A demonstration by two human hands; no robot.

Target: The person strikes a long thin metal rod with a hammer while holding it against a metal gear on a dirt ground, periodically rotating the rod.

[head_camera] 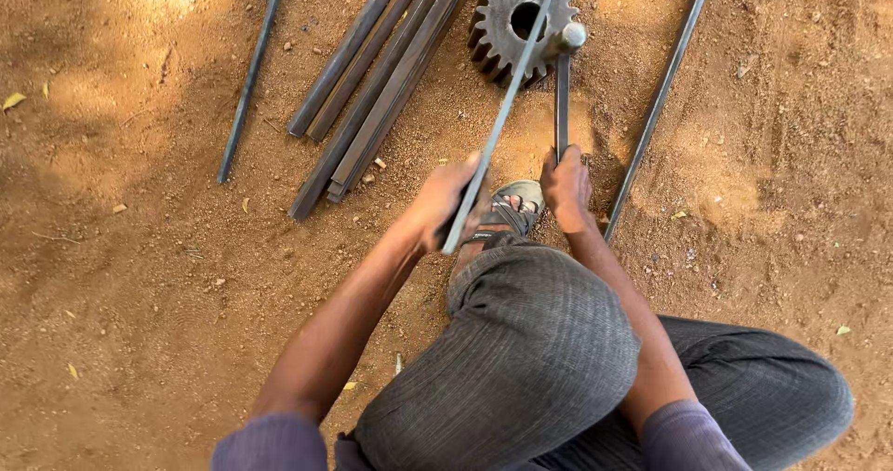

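At far left a thin rod point(249, 76) lies on the sandy ground point(139, 248), with a bundle of flat steel bars point(377, 80) beside it. The left hand point(445, 201), at centre, is closed around a flat metal strip point(507, 108) slanting up over a toothed gear point(519, 23) at upper centre. The right hand point(566, 187) grips a hammer point(563, 85) whose head rests by the gear. Another long rod point(660, 99) lies at right.

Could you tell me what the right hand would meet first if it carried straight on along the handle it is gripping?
Probably the hammer head at the handle's far end, resting against the toothed gear; the right hand points that way.
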